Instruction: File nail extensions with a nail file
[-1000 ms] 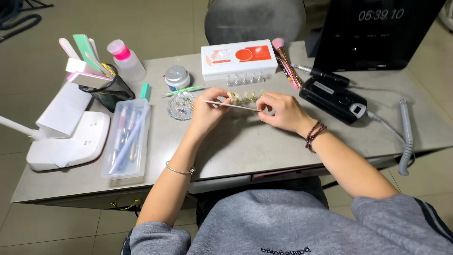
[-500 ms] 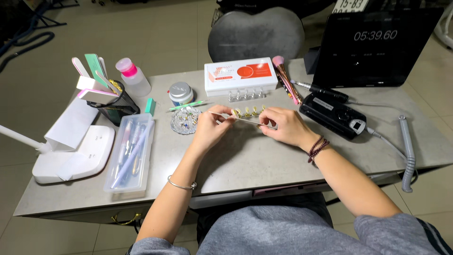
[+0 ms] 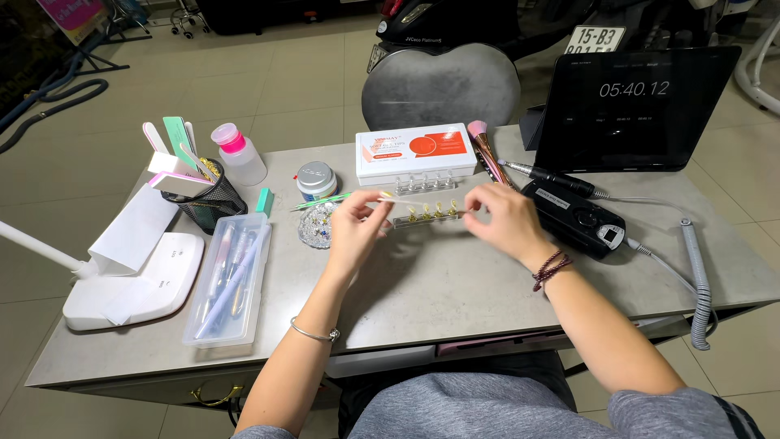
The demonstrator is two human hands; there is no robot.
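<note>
Head view: both hands [image 3: 431, 223] pinching a thin stick [image 3: 414, 201] above the nail-tip holder [image 3: 426, 215], mid-table [image 3: 455, 284], edges far.

**Both hands raised, fingers pinched**

Left hand [image 3: 355, 229] lifted off the surface, fingers curled, thumb and forefinger pinched together. Right hand [image 3: 505, 221] opposite, near it, fingertips drawn in. Forearms angled inward, a bracelet on each wrist.

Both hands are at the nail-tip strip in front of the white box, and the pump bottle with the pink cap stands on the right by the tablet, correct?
Not quite. The head view shows the pump bottle on the left, beside the mesh cup. Both hands, left and right, are at the strip in front of the white box.
</note>
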